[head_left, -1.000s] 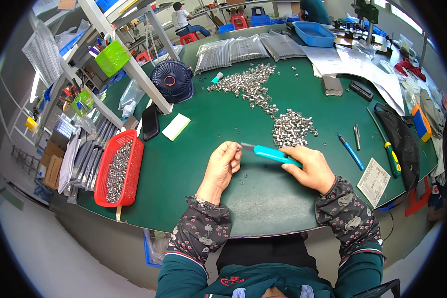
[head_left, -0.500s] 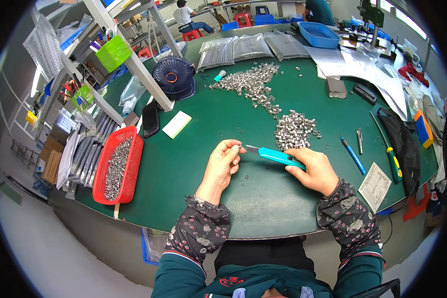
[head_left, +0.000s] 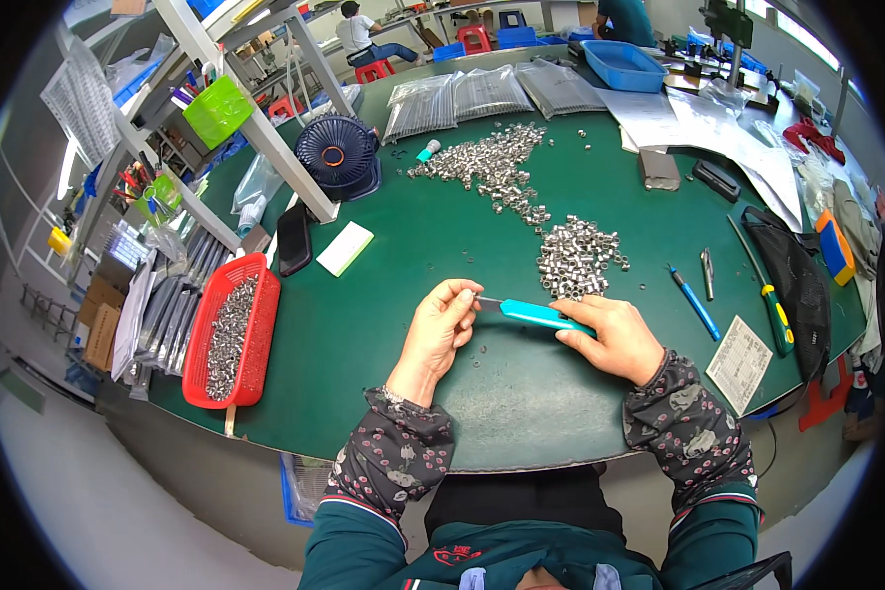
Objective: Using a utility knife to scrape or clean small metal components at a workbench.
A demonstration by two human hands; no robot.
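Over the green table (head_left: 521, 413), both hands hold the position they had a second ago; only the view has shifted slightly. The right hand (head_left: 615, 339) stays closed around the teal utility knife (head_left: 536, 315), blade pointing left. The left hand (head_left: 442, 324) fingertips remain pinched at the blade tip; any small metal part held there cannot be made out. The nearest heap of metal sleeves (head_left: 578, 258) lies just beyond, unchanged: the work continues on one piece.

On the green surface (head_left: 521, 413), a red basket (head_left: 228, 334) of metal parts sits at the left, a dark fan (head_left: 336, 157) far left, a blue pen (head_left: 695, 303) and green-handled screwdriver (head_left: 772, 305) right, and a blue tray (head_left: 624, 65) far.
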